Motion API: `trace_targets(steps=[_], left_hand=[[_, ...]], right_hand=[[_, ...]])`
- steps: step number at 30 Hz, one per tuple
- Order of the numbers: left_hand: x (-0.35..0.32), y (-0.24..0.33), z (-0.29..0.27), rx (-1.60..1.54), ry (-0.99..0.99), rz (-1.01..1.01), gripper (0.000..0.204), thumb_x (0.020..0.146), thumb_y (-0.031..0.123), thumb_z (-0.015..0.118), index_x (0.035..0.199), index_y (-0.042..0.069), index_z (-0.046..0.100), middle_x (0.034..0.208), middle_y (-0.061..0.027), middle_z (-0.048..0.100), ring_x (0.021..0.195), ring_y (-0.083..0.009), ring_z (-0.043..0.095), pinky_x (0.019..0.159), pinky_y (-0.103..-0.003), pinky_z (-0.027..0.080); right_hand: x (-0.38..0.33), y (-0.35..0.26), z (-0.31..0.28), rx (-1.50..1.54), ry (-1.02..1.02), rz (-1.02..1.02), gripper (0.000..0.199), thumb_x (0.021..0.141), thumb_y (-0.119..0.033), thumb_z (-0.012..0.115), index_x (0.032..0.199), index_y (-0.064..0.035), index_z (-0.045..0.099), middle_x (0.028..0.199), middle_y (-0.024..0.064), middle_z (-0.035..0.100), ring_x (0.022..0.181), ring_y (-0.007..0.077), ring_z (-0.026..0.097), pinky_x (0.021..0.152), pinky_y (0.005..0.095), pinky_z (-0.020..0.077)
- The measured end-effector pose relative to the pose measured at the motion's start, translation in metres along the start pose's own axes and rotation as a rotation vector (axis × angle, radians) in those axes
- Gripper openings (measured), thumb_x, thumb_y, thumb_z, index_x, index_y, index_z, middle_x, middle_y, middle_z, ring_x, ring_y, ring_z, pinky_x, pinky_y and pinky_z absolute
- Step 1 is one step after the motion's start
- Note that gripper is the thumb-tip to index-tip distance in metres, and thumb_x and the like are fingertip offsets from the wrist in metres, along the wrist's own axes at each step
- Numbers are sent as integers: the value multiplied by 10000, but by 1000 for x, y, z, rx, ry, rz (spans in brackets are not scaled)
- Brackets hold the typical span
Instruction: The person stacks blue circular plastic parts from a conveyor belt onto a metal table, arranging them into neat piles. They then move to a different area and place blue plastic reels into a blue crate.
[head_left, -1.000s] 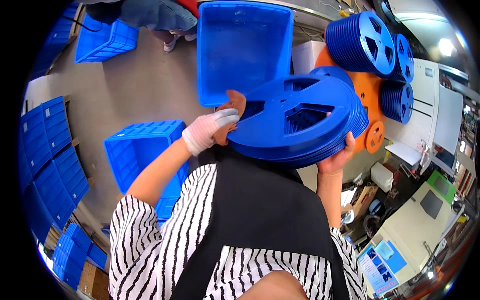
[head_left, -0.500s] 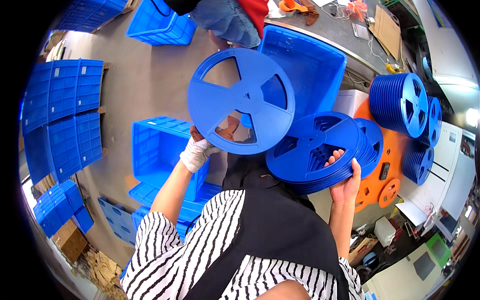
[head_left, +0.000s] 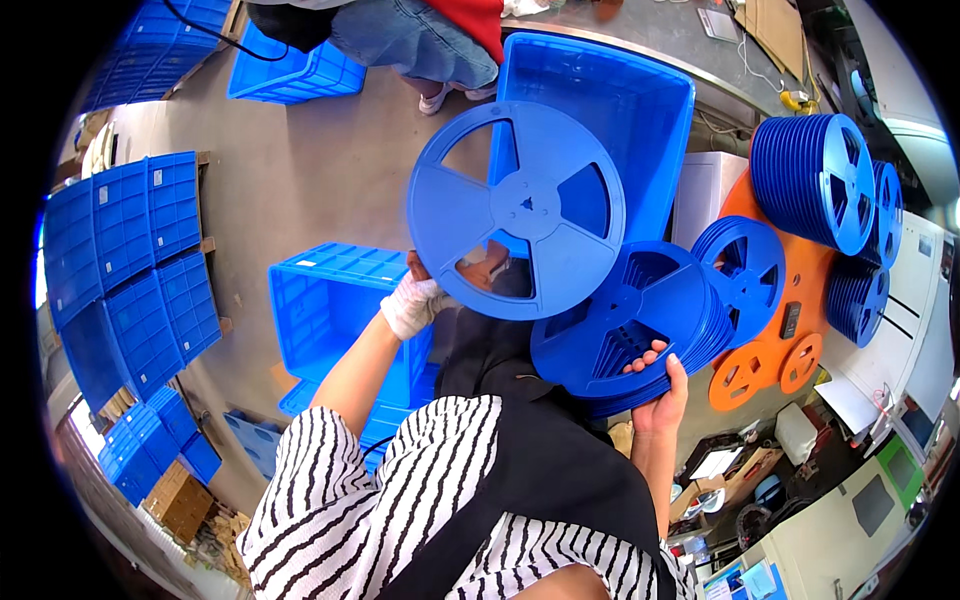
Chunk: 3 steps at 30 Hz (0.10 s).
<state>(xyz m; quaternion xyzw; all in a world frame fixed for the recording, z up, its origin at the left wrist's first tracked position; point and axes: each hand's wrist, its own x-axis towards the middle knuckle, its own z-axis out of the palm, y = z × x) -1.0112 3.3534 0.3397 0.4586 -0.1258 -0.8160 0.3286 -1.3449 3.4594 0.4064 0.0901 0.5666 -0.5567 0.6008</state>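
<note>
My left hand (head_left: 418,299), in a white glove with brown at the fingertips, grips the lower left rim of one blue reel (head_left: 458,210). This flat disc has cut-out windows and a small centre hole, and some fingers show through a window. My right hand (head_left: 660,392), bare, holds a tilted stack of blue reels (head_left: 672,300) by its lower right rim, with the thumb outside and fingertips reaching through an opening. The single reel is in front of the stack's upper left part; whether they touch I cannot tell.
A large blue bin (head_left: 650,130) stands ahead, beside a grey table (head_left: 620,25). More reel stacks (head_left: 845,190) rest on an orange surface (head_left: 740,195) at right. Another blue bin (head_left: 290,320) lies left, with stacked crates (head_left: 120,235) beyond. A person in jeans (head_left: 410,45) stands ahead.
The single reel has shifted right in view and now faces me more squarely. The stack in my right hand has come lower, showing more of the reels behind it. Both grips stay the same.
</note>
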Motion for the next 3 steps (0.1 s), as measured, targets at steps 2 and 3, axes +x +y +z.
trace_targets(steps=[2,3], left_hand=[[18,-1,0,246,-56,-35,700,766,442,617,1300,99,321,1330,-93,342,1194,-264,331,931,-471,327],[24,-3,1,246,-60,-39,700,766,442,617,1300,99,321,1330,-93,342,1194,-264,331,931,-471,327]], right_hand=[[0,7,-4,-24,15,2,317,843,-263,519,1039,-15,520,796,60,558,726,190,545,704,367,467],[2,12,-8,-38,3,11,342,832,-274,538,1052,-13,514,804,69,561,726,204,546,716,365,463]])
